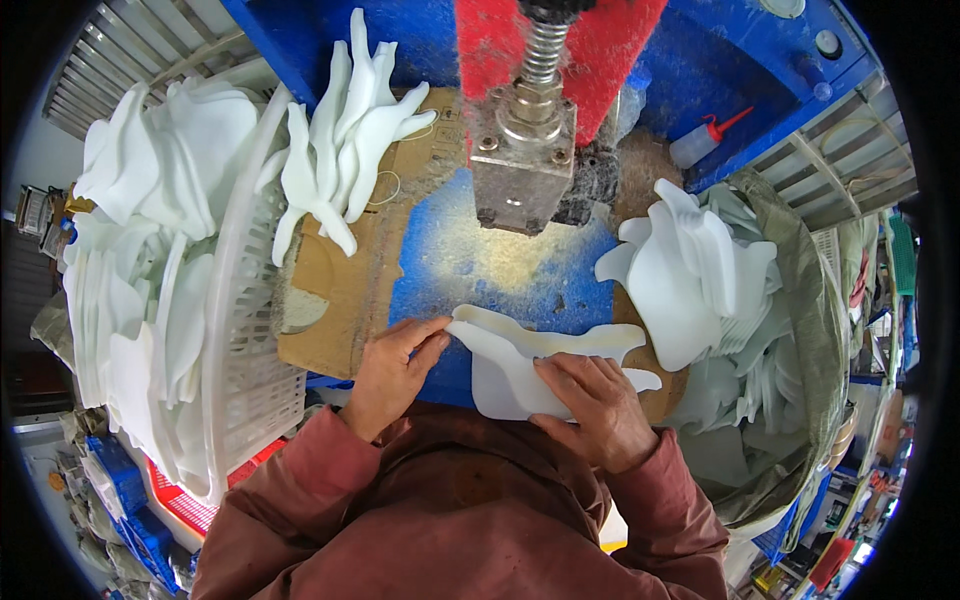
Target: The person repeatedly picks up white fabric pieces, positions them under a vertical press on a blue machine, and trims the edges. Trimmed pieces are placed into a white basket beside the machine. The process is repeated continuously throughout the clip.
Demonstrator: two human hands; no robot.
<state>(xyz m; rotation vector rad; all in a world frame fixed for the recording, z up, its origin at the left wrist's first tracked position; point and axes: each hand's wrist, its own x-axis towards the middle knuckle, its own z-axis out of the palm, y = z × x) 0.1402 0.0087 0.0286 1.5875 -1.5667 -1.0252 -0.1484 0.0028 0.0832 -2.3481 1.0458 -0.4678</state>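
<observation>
In front of my body is a curved white foam-like sheet [502, 362], its upper edge bent over so that part of a second layer or fold shows. The thumb and fingers of my left hand [390, 372] pinch its left tip. My right hand [592, 405] grips its right part, fingers over the top and thumb near the lower edge. The sheet lies at the near edge of the blue work plate [430, 270]. Beyond it, the metal block [520, 165] of a machine hangs from a red column [625, 40], a spring above it. I cannot tell whether the sheet is one piece or two.
At the left, a white perforated crate [245, 290] is full of similar white pieces. More lie on cardboard [350, 310] at the upper left. A stack [690, 270] rests over a greenish sack [825, 370] at right. A red-tipped bottle [697, 145] stands behind. Pale dust covers the plate.
</observation>
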